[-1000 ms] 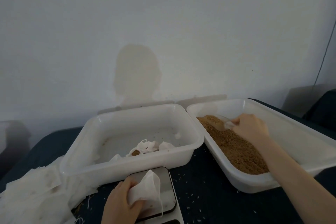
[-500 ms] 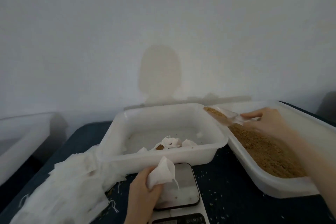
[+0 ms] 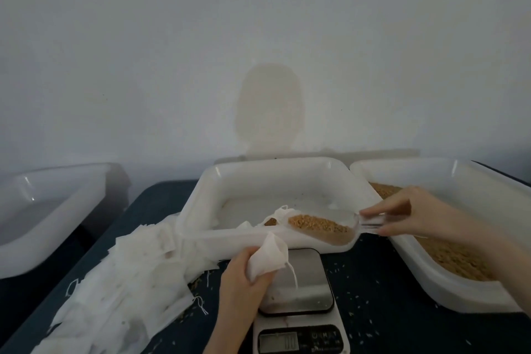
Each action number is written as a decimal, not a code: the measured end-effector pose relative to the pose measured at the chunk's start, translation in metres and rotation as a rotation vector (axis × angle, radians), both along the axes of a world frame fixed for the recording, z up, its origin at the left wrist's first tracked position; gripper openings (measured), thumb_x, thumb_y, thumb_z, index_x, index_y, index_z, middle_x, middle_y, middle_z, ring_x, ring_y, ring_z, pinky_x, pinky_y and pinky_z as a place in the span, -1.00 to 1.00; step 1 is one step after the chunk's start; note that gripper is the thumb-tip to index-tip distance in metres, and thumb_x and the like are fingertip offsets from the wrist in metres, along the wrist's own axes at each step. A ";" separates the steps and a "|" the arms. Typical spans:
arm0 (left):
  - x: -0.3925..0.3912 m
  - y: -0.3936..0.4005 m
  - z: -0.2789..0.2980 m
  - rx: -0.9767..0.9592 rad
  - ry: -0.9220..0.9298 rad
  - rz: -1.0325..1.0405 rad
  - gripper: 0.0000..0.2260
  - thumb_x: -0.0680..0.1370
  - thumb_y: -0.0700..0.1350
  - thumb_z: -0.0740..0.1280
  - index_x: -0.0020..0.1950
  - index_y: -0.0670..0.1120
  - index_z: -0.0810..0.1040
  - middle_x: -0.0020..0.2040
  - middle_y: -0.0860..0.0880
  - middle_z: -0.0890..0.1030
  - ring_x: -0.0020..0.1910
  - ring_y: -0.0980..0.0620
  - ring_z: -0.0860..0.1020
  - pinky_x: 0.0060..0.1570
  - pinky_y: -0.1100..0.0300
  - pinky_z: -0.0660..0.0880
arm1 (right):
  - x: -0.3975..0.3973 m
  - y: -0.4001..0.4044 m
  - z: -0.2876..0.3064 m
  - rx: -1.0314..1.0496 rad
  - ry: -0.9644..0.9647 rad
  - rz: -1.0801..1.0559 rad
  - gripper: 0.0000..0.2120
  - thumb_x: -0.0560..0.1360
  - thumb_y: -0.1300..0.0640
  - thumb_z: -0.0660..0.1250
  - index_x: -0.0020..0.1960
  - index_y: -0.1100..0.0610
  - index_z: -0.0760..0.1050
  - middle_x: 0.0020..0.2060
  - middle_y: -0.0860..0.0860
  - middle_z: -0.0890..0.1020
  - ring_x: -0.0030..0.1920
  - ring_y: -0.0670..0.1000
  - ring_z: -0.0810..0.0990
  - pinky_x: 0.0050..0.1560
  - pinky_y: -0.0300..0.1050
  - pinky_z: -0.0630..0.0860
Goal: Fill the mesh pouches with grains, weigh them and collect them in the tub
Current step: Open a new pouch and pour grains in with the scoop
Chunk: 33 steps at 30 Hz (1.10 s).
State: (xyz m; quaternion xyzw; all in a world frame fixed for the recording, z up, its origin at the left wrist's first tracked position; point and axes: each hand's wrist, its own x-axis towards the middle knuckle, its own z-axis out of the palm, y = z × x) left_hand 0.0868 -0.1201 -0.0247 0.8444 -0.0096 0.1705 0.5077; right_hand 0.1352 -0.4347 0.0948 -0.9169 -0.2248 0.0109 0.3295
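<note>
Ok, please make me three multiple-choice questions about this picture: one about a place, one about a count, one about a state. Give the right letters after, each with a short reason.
1. Where does the loaded scoop hang?
A. over the near rim of the middle tub
B. inside the left tub
C. flat on the scale

2. How many white tubs are in view?
A. one
B. two
C. three

3. In what state is the mesh pouch in the left hand?
A. full and tied
B. held with its mouth up, no grains seen in it
C. lying on the pile of pouches

Answers:
1 A: the right hand holds the scoop by its handle across the near rim of the middle tub, above the scale.
2 C: the left tub, the middle tub and the grain tub.
3 B: the left hand grips the pouch under the scoop, and it looks limp and white.
</note>
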 end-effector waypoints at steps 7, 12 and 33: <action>0.000 0.000 -0.002 -0.023 -0.029 -0.014 -0.75 0.38 -0.04 0.50 0.00 0.11 0.54 -0.12 0.11 0.60 -0.10 0.14 0.55 -0.10 0.14 0.51 | -0.007 0.012 0.002 -0.084 0.015 0.086 -0.57 0.35 0.08 0.53 -0.05 -0.46 0.56 -0.18 -0.13 0.71 -0.12 0.03 0.63 -0.06 -0.15 0.53; 0.002 0.001 -0.003 0.031 -0.052 -0.042 -0.67 0.37 -0.06 0.50 0.01 0.22 0.48 -0.04 0.19 0.59 -0.03 0.23 0.51 -0.09 0.32 0.43 | -0.009 0.017 0.003 -0.097 0.029 0.097 -0.58 0.35 0.09 0.52 -0.06 -0.44 0.57 -0.21 -0.18 0.69 -0.20 -0.07 0.60 -0.19 -0.35 0.46; 0.003 0.008 0.000 0.249 -0.033 -0.237 -0.50 0.33 0.32 0.37 0.24 0.35 0.36 0.20 0.30 0.43 0.23 0.34 0.34 0.27 0.35 0.26 | -0.014 0.036 -0.010 -0.128 0.137 0.099 -0.69 0.38 0.11 0.50 0.03 -0.25 0.63 -0.09 -0.09 0.71 -0.01 0.08 0.64 0.17 0.03 0.53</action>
